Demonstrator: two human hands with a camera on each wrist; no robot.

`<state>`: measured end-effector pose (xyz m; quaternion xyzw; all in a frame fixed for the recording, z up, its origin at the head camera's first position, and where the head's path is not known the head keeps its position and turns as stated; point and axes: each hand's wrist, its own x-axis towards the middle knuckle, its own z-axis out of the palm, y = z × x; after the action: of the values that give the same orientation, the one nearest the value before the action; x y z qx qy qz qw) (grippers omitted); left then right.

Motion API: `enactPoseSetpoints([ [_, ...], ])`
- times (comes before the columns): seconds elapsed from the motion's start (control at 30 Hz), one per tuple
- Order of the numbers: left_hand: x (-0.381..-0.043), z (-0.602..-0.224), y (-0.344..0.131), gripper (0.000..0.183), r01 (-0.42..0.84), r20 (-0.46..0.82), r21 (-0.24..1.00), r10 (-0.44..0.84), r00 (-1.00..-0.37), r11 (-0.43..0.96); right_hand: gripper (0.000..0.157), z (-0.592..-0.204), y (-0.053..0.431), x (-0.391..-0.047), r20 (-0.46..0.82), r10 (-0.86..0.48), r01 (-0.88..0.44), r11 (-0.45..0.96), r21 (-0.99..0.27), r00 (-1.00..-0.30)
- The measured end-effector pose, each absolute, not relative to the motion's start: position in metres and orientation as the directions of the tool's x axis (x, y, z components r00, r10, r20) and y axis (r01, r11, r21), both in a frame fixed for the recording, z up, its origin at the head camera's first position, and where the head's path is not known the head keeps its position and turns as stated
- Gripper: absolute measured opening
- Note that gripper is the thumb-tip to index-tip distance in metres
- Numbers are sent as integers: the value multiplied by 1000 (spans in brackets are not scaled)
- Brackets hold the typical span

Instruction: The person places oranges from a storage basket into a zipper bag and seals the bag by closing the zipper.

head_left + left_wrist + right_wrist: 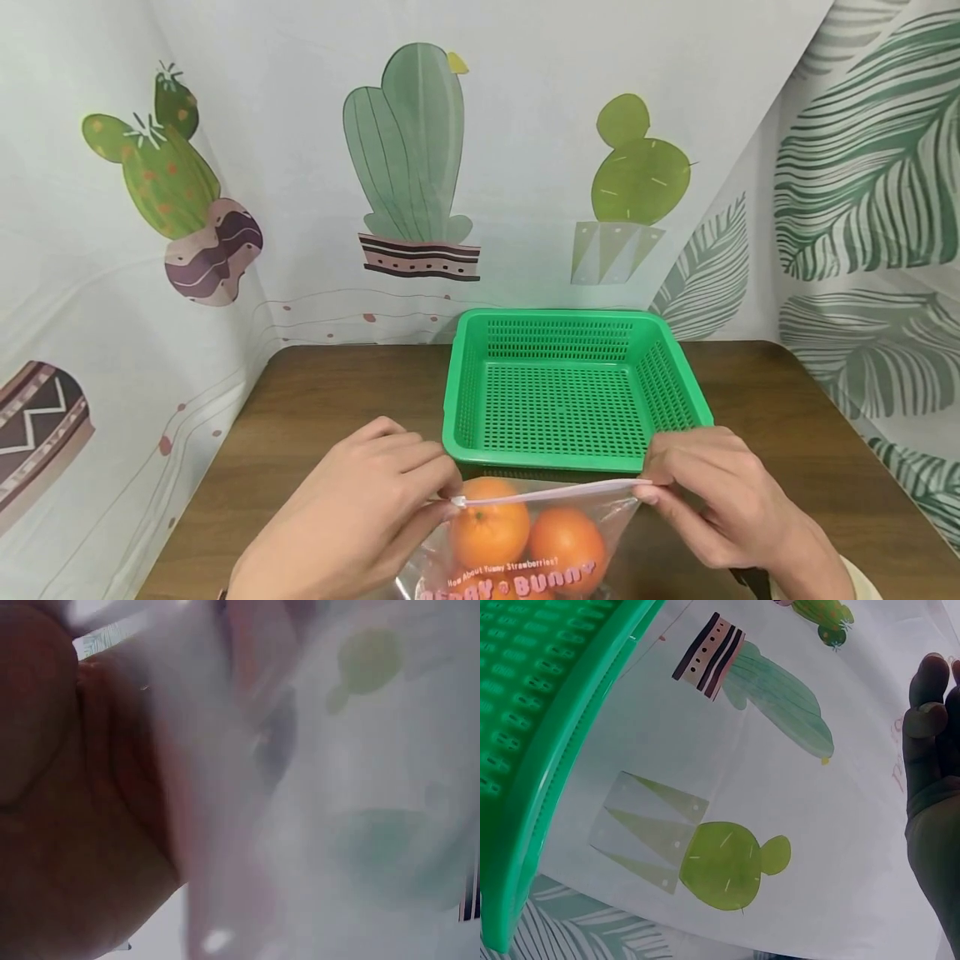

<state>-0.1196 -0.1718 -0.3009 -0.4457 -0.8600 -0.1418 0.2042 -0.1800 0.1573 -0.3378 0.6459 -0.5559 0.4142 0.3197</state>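
A clear zip bag with pink lettering holds several oranges below the basket in the head view. At the left end of its pale zip strip, my left hand pinches the white slider. The opposite top corner is pinched between the thumb and fingers of my right hand, so the strip stretches between both hands. Blurred plastic fills much of the left wrist view beside the left palm. Only part of the right hand shows at the right wrist view's edge.
Just behind the bag stands a green slotted basket with nothing in it. Both rest on a dark brown wooden table. A white cloth printed with cacti and leaves hangs around the back and sides.
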Motion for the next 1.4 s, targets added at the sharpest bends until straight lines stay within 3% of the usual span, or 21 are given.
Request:
enactPoseSetpoints([
  [0.27,-116,-303,-189,14,810,475,59,698,-537,583,24,-338,160,-181,886,-464,-983,-171,-62,25],
  [1.1,-105,-302,-256,7,774,499,67,651,-572,629,22,-343,157,-182,880,-474,-981,-165,-107,-16],
  [1.4,-103,-308,-255,26,685,352,173,605,-714,708,15,-344,158,-182,884,-466,-983,-138,-121,-43],
])
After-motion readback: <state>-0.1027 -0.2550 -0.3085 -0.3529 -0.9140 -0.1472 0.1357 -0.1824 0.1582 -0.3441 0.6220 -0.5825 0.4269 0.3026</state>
